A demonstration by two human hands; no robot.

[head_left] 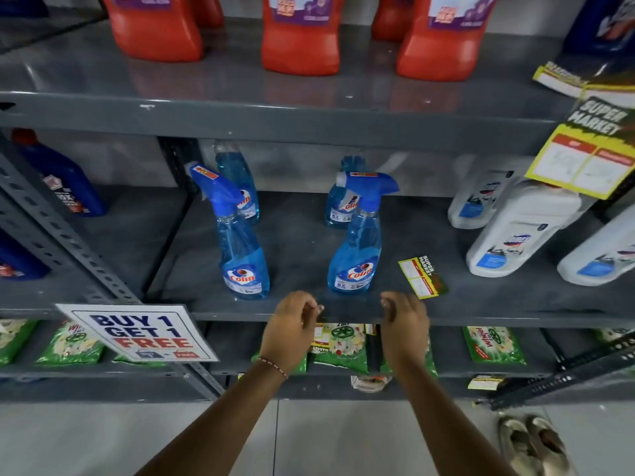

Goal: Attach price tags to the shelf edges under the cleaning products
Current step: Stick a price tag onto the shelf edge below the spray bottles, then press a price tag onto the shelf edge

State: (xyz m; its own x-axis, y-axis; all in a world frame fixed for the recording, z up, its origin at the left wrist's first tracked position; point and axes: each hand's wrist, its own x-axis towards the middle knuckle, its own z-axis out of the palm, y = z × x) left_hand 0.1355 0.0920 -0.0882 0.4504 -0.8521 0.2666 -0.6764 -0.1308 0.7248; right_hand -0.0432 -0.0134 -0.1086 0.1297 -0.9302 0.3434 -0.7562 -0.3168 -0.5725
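Price tag (423, 277) flat on shelf (515, 309); left hand (292, 329) and right hand (405, 329) at its edge, fingers loosely curled, seemingly empty.

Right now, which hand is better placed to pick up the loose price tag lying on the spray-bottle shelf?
Right. The right hand hovers at the shelf edge just beside the loose price tag; the left hand sits further away, below the two front spray bottles.

Both hands (347, 324) at shelf edge (515, 319) below spray bottles (355, 249)
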